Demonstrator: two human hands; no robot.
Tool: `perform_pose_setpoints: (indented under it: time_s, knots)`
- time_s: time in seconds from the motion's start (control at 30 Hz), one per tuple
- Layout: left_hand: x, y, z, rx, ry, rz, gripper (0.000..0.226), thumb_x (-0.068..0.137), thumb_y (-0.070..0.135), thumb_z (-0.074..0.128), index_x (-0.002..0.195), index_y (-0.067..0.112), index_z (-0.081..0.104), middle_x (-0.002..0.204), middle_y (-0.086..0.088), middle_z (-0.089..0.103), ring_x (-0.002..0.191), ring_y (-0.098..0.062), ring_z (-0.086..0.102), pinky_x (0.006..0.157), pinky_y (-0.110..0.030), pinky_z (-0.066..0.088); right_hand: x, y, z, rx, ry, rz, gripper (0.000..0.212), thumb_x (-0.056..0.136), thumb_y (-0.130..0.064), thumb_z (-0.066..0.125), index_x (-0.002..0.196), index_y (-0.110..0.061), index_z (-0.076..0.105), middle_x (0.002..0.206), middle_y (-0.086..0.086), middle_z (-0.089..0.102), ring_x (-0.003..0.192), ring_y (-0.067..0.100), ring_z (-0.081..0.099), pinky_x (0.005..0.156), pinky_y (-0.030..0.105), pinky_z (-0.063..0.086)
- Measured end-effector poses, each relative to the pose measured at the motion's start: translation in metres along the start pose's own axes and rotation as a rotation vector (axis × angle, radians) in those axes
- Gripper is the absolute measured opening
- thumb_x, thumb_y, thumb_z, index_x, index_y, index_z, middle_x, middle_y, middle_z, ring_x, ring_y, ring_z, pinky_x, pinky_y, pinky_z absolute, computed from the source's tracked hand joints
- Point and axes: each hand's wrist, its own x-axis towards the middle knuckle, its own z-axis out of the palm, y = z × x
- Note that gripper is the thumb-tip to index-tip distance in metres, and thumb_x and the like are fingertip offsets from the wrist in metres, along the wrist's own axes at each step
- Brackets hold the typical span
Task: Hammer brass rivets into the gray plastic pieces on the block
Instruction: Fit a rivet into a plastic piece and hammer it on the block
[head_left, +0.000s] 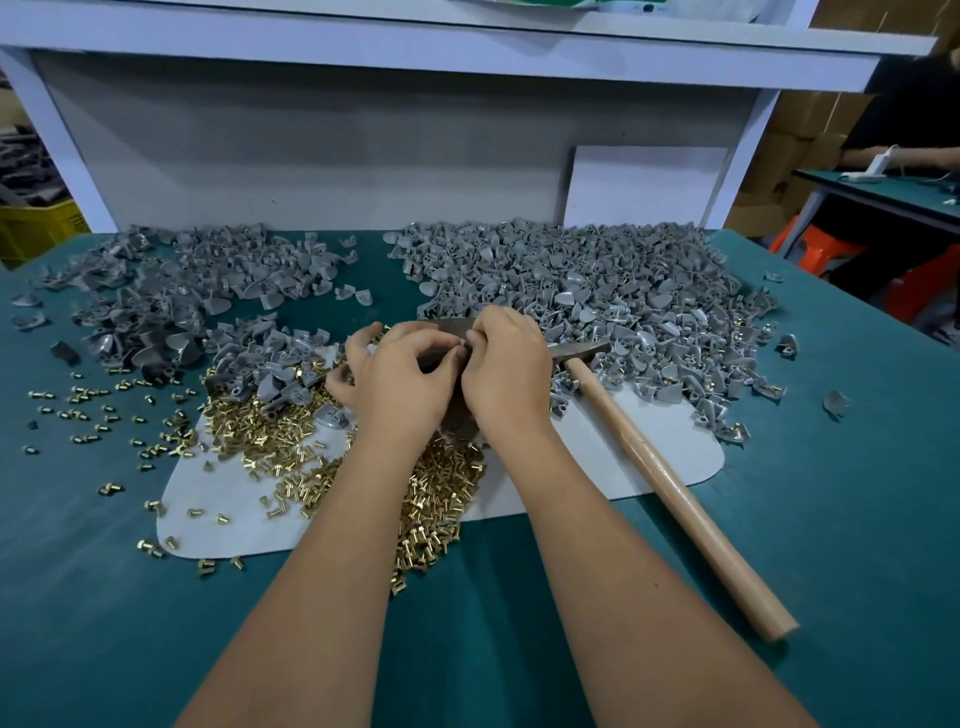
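My left hand (400, 376) and my right hand (506, 366) meet fingertip to fingertip over a dark block (457, 415), which they mostly hide. Something small and gray, apparently a gray plastic piece (464, 344), is pinched between the fingers of both hands. A hammer (670, 483) with a wooden handle lies to the right, its metal head under my right hand. Brass rivets (291, 441) are heaped on a white mat (670, 452) under my forearms.
A large pile of gray pieces (597, 291) covers the back right of the green table (831, 519), another pile (171, 306) the back left. Loose rivets (88, 405) are scattered at left. A white shelf frame (363, 156) stands behind. Another person sits at far right.
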Motion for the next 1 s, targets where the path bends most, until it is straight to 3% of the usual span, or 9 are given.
perform_pose_setpoints:
  time_s: [0.27,0.43,0.57,0.63,0.73,0.8,1.0]
  knots:
    - [-0.001,-0.002,0.001,0.013,0.002,0.0,0.006,0.09,0.045,0.064,0.088,0.043,0.069,0.126,0.023,0.059,0.137,-0.017,0.024,0.102,-0.047,0.014,-0.002,0.004,-0.006,-0.053,-0.068,-0.061,0.01,0.092,-0.007,0.053,0.085,-0.006,0.06,0.092,0.008,0.062,0.093,0.025,0.05,0.078,0.03,0.035]
    - [0.002,-0.002,0.001,-0.026,-0.025,0.013,0.006,0.091,0.042,0.062,0.085,0.042,0.063,0.128,0.022,0.057,0.136,-0.018,0.024,0.108,-0.049,0.016,-0.002,0.007,-0.03,-0.015,-0.107,-0.033,0.018,0.097,-0.017,0.048,0.101,-0.013,0.065,0.1,0.0,0.061,0.096,0.017,0.052,0.084,0.033,0.045]
    - [0.001,-0.003,-0.001,-0.085,-0.045,-0.022,0.009,0.093,0.04,0.061,0.084,0.041,0.062,0.126,0.024,0.057,0.136,-0.017,0.022,0.11,-0.05,0.014,-0.003,0.021,-0.065,-0.393,0.0,0.089,0.023,0.095,-0.026,0.048,0.11,-0.012,0.059,0.105,0.006,0.06,0.094,0.023,0.054,0.071,0.034,0.046]
    - [0.001,-0.004,-0.001,-0.076,-0.048,-0.028,0.008,0.093,0.04,0.06,0.085,0.041,0.062,0.126,0.025,0.057,0.137,-0.017,0.022,0.11,-0.049,0.014,-0.009,0.033,-0.082,-0.593,-0.091,0.214,0.034,0.095,-0.034,0.048,0.112,-0.005,0.056,0.11,0.014,0.06,0.102,0.033,0.055,0.072,0.037,0.044]
    - [0.001,-0.004,0.0,-0.079,-0.053,-0.029,0.008,0.094,0.039,0.059,0.087,0.04,0.063,0.126,0.025,0.057,0.137,-0.018,0.023,0.11,-0.047,0.015,-0.02,0.047,-0.094,-0.667,-0.363,0.366,0.048,0.098,-0.045,0.042,0.117,-0.004,0.057,0.117,0.017,0.058,0.11,0.035,0.053,0.073,0.037,0.04]
    - [0.0,-0.003,-0.001,-0.089,-0.055,-0.03,0.009,0.094,0.038,0.059,0.088,0.039,0.065,0.124,0.025,0.057,0.136,-0.018,0.023,0.11,-0.047,0.016,-0.025,0.049,-0.094,-0.683,-0.431,0.337,0.042,0.099,-0.04,0.043,0.119,-0.006,0.056,0.119,0.016,0.055,0.11,0.034,0.053,0.072,0.035,0.037]
    - [-0.002,-0.002,-0.003,-0.096,-0.074,-0.023,0.004,0.088,0.046,0.064,0.088,0.042,0.066,0.124,0.024,0.056,0.135,-0.019,0.023,0.109,-0.048,0.017,-0.024,0.042,-0.09,-0.601,-0.32,0.301,0.024,0.096,-0.018,0.05,0.113,-0.002,0.045,0.106,0.015,0.062,0.095,0.033,0.061,0.062,0.031,0.035]
